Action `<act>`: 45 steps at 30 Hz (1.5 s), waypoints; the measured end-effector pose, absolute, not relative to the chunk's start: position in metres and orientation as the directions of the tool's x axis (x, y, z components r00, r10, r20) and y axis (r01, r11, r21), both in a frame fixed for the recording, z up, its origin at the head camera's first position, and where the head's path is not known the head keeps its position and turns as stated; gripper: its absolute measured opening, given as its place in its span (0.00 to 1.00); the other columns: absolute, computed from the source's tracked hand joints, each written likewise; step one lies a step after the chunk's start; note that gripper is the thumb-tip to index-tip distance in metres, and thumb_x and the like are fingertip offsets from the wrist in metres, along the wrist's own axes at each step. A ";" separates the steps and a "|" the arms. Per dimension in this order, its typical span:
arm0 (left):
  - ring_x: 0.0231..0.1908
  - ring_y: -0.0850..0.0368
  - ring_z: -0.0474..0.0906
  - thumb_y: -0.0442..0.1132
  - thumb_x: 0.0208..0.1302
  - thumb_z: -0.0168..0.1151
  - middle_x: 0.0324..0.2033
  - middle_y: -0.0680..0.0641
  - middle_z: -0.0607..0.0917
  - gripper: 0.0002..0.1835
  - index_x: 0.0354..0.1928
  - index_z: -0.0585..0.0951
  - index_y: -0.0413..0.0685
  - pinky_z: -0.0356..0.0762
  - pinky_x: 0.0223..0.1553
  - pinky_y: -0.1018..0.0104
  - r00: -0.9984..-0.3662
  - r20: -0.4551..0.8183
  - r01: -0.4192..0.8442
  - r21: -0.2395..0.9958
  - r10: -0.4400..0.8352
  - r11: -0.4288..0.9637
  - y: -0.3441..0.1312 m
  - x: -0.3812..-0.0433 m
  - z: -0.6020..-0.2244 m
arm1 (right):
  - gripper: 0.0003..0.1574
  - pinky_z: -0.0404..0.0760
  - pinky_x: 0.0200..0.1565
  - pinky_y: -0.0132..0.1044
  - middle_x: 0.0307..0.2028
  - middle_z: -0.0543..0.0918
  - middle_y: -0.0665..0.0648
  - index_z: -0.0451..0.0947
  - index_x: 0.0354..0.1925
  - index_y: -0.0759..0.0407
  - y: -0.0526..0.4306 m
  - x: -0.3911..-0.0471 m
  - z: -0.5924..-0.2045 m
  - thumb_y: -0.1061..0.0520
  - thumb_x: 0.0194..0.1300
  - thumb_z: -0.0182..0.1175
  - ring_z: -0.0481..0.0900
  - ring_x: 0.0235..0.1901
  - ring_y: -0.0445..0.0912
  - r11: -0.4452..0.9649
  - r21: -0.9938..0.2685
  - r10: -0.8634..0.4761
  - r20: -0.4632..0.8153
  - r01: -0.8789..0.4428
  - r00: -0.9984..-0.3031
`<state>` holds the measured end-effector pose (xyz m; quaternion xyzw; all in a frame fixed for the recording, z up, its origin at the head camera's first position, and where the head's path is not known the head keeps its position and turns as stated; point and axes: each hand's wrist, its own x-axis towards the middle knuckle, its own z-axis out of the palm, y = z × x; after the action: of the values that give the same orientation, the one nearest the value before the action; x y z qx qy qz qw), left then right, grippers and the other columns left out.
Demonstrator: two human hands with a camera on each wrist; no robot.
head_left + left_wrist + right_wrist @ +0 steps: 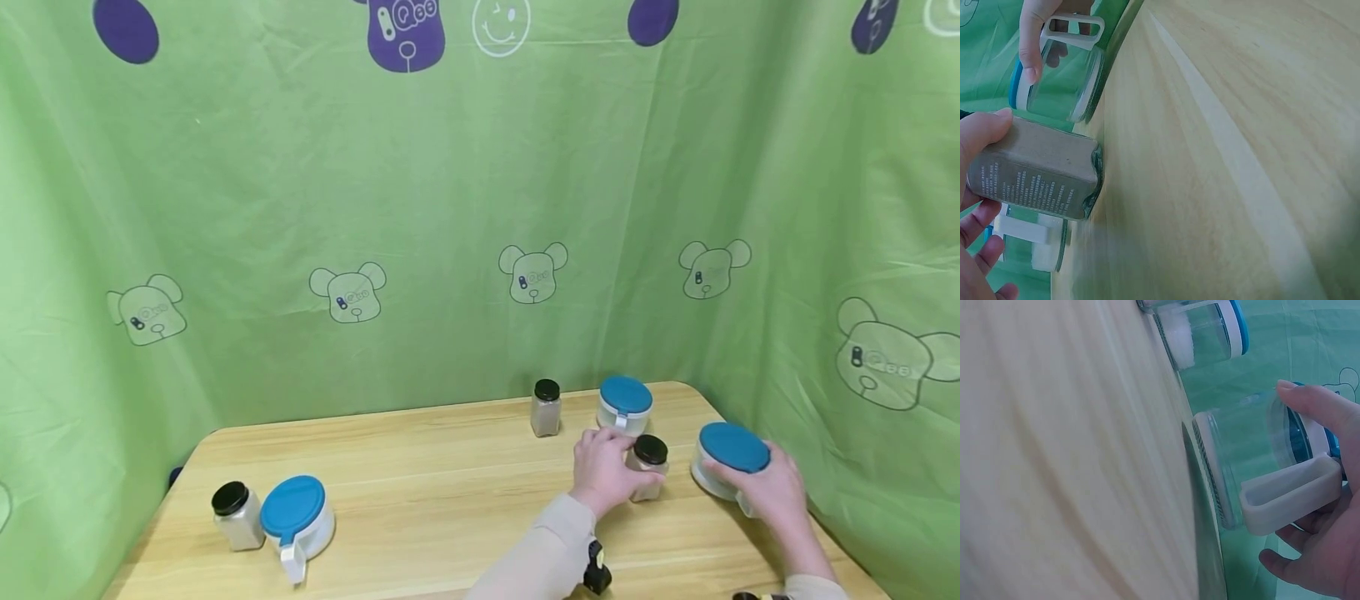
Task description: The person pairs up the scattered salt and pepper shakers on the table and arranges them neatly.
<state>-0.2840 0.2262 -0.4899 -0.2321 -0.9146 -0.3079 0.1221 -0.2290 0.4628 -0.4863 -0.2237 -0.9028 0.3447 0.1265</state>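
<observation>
In the head view my left hand (602, 472) holds a square spice jar (647, 483) with a black lid, thumb and fingers on opposite sides. Printed text covers one side of this spice jar (1035, 165) in the left wrist view; its base is at or just above the table. Farther right, my right hand (777, 492) grips a round clear seasoning jar (733, 448) with a blue lid, around its upper part. The white handle (1291, 495) of that jar sticks out beside the palm in the right wrist view. Whether its base touches the table I cannot tell.
Behind the left hand stand another blue-lidded jar (625, 400) and another black-lidded spice jar (546, 408). At the left of the wooden table (420, 492) are a spice jar (238, 517) and a blue-lidded jar (296, 512). Green curtain (450, 183) surrounds the table.
</observation>
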 end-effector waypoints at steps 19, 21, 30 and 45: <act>0.49 0.66 0.69 0.66 0.40 0.75 0.50 0.64 0.81 0.31 0.50 0.84 0.69 0.65 0.55 0.67 -0.851 0.384 0.522 0.543 0.359 0.657 0.216 -0.279 -0.493 | 0.68 0.63 0.54 0.69 0.63 0.58 0.83 0.46 0.70 0.78 0.456 -0.225 -0.478 0.36 0.54 0.69 0.58 0.61 0.74 0.695 -0.677 0.466 0.169 0.241 -0.869; 0.49 0.67 0.69 0.67 0.40 0.74 0.49 0.65 0.81 0.31 0.50 0.84 0.69 0.65 0.55 0.67 -0.845 0.392 0.531 0.536 0.363 0.656 0.214 -0.278 -0.491 | 0.68 0.63 0.54 0.69 0.63 0.58 0.84 0.46 0.70 0.78 0.456 -0.225 -0.477 0.36 0.54 0.69 0.58 0.61 0.74 0.698 -0.676 0.463 0.174 0.236 -0.869; 0.53 0.66 0.70 0.66 0.40 0.75 0.52 0.64 0.81 0.33 0.52 0.83 0.68 0.65 0.60 0.64 -0.824 0.424 0.563 0.532 0.376 0.632 0.206 -0.272 -0.483 | 0.68 0.63 0.53 0.69 0.62 0.58 0.83 0.47 0.69 0.78 0.450 -0.224 -0.472 0.36 0.54 0.69 0.58 0.60 0.75 0.711 -0.668 0.444 0.187 0.217 -0.876; 0.51 0.66 0.69 0.67 0.41 0.74 0.46 0.64 0.81 0.35 0.53 0.83 0.62 0.64 0.60 0.63 -0.826 0.430 0.558 0.536 0.364 0.633 0.181 -0.269 -0.480 | 0.67 0.63 0.53 0.72 0.63 0.56 0.84 0.45 0.71 0.75 0.449 -0.227 -0.475 0.38 0.55 0.70 0.59 0.59 0.76 0.730 -0.672 0.333 0.183 0.129 -0.925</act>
<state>-0.2689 0.1813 -0.4800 -0.2584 -0.8924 -0.3416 0.1421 -0.2274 0.4492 -0.4751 -0.1258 -0.9182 0.3455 0.1471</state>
